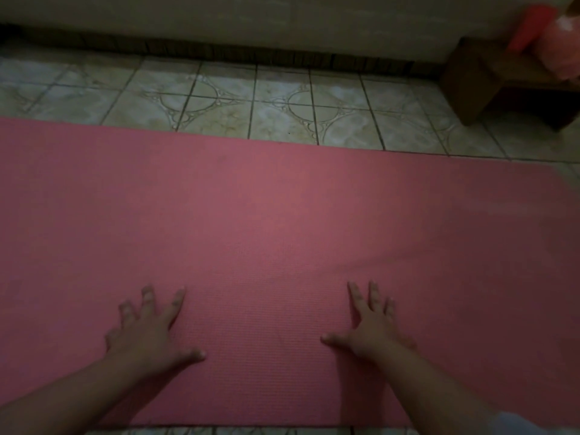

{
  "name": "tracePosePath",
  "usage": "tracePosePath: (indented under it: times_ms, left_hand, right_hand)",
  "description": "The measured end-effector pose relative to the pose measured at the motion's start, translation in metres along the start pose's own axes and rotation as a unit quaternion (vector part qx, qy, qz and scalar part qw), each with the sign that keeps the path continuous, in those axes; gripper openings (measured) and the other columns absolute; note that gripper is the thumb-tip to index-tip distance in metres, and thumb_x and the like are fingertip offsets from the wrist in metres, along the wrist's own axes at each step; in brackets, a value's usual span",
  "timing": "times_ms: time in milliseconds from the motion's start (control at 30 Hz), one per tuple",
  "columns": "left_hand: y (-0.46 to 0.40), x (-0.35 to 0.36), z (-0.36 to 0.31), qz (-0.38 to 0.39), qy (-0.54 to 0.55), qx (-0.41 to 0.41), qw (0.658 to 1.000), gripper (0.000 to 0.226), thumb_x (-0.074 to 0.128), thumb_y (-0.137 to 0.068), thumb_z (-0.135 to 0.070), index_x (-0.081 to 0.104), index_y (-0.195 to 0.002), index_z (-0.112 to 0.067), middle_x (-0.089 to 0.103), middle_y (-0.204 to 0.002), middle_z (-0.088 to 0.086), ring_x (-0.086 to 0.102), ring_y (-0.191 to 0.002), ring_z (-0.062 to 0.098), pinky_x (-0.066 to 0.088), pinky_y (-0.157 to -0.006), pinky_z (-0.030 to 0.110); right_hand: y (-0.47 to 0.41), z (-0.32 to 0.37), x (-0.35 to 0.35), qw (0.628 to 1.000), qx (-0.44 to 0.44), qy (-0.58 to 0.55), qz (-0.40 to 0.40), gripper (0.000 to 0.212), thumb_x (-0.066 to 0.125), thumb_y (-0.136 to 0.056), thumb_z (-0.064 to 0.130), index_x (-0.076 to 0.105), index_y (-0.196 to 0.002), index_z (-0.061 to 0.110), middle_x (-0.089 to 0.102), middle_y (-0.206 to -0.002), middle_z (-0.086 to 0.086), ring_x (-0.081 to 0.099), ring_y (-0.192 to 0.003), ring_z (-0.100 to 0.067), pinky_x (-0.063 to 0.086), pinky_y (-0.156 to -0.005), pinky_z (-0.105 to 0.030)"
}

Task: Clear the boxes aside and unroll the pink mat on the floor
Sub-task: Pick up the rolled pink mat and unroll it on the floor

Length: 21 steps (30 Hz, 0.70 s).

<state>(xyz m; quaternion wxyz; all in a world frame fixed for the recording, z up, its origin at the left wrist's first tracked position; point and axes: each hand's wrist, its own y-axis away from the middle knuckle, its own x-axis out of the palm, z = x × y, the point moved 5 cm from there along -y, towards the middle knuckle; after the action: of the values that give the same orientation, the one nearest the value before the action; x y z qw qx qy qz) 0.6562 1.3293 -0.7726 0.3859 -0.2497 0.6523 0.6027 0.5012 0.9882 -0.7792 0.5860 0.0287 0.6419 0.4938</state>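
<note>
Ribbed pink mat (pixel 282 215) flat across patterned floor tiles (pixel 282 105), cut off left. Left hand (pixel 150 328) and right hand (pixel 370 324) pressed on it, fingers (pixel 354 296) splayed. Upper right, blurred, perhaps a wooden stool (pixel 489 80).

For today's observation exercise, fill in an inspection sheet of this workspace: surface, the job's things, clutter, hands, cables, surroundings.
Surface: patterned tiled floor, dimly lit.
Job's things: pink mat lies unrolled and flat on the floor; a slight ripple toward its right part; no boxes in view.
Clutter: nothing seen on the mat.
Hands: left hand and right hand both press flat on the mat, fingers spread.
Cables: nothing seen.
Surroundings: wall with dark skirting; wooden bench at upper right bearing blurred red and pink items.
</note>
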Motion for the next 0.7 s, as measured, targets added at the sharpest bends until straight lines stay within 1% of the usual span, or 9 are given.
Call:
tracePosePath:
  times_ms: [133,300,400,500,567,633,667,700]
  left_hand:
    - [0.005,0.002,-0.014,0.006,0.007,0.007,1.0,0.126,0.052,-0.043,-0.091,-0.014,-0.142,-0.049,-0.023,-0.157,0.01,-0.006,-0.143,0.046,0.025,-0.11,0.06]
    - [0.014,0.009,-0.041,0.02,0.01,0.014,1.0,0.126,0.054,-0.044,-0.089,-0.016,-0.141,-0.05,-0.024,-0.156,0.011,-0.008,-0.142,0.047,0.024,-0.109,0.062]
    - [0.021,0.015,-0.059,0.028,0.01,0.034,0.999,0.123,0.054,-0.044,-0.089,-0.017,-0.139,-0.054,-0.024,-0.156,0.01,-0.008,-0.141,0.05,0.023,-0.108,0.063]
    - [0.017,0.015,-0.064,0.026,0.018,0.042,0.999,0.117,0.053,-0.049,-0.087,-0.011,-0.141,-0.054,-0.017,-0.158,0.011,-0.003,-0.14,0.051,0.024,-0.111,0.061]
    - [0.012,0.008,-0.063,0.009,0.037,0.041,0.998,0.115,0.054,-0.051,-0.085,-0.003,-0.144,-0.049,-0.006,-0.159,0.011,0.005,-0.142,0.045,0.025,-0.113,0.056]
    - [0.008,-0.002,-0.06,-0.023,0.038,0.031,0.999,0.117,0.054,-0.051,-0.086,0.001,-0.146,-0.044,0.002,-0.16,0.009,0.008,-0.144,0.038,0.024,-0.113,0.054]
    - [0.007,-0.007,-0.058,-0.034,0.03,0.026,0.999,0.119,0.053,-0.049,-0.087,0.001,-0.146,-0.044,0.001,-0.16,0.008,0.006,-0.145,0.036,0.022,-0.113,0.055]
    - [0.004,-0.01,-0.056,-0.037,0.025,0.024,0.999,0.121,0.053,-0.047,-0.089,-0.001,-0.146,-0.045,-0.003,-0.16,0.008,0.001,-0.146,0.036,0.019,-0.114,0.056]
  right_hand:
    - [-0.002,-0.012,-0.008,1.0,0.001,0.005,-0.005,0.128,0.069,-0.044,0.079,-0.015,-0.139,0.058,-0.036,-0.15,0.02,-0.022,-0.145,-0.021,0.017,-0.101,-0.076]
    - [-0.014,-0.043,-0.018,1.0,-0.004,0.01,-0.013,0.134,0.066,-0.035,0.083,-0.013,-0.14,0.057,-0.033,-0.151,0.019,-0.021,-0.145,-0.024,0.018,-0.109,-0.068]
    - [-0.017,-0.061,-0.025,1.0,0.0,0.011,-0.017,0.136,0.065,-0.032,0.084,-0.013,-0.14,0.056,-0.031,-0.153,0.016,-0.02,-0.145,-0.025,0.018,-0.11,-0.065]
    - [-0.02,-0.067,-0.026,1.0,0.004,0.005,-0.013,0.139,0.068,-0.034,0.081,-0.013,-0.142,0.052,-0.032,-0.154,0.01,-0.023,-0.144,-0.029,0.015,-0.113,-0.062]
    - [-0.021,-0.061,-0.025,1.0,0.011,0.002,-0.012,0.14,0.07,-0.036,0.079,-0.013,-0.144,0.048,-0.032,-0.154,0.005,-0.023,-0.143,-0.032,0.013,-0.113,-0.062]
    - [-0.02,-0.049,-0.025,0.999,0.019,-0.019,-0.021,0.141,0.069,-0.034,0.081,-0.012,-0.145,0.047,-0.03,-0.155,0.002,-0.021,-0.144,-0.033,0.014,-0.113,-0.063]
    - [-0.019,-0.043,-0.025,0.999,0.022,-0.029,-0.025,0.14,0.07,-0.035,0.08,-0.011,-0.145,0.048,-0.03,-0.156,0.001,-0.019,-0.145,-0.033,0.015,-0.112,-0.065]
    - [-0.018,-0.038,-0.024,0.999,0.026,-0.032,-0.03,0.139,0.07,-0.036,0.08,-0.011,-0.144,0.049,-0.03,-0.156,0.0,-0.019,-0.145,-0.032,0.015,-0.11,-0.067]
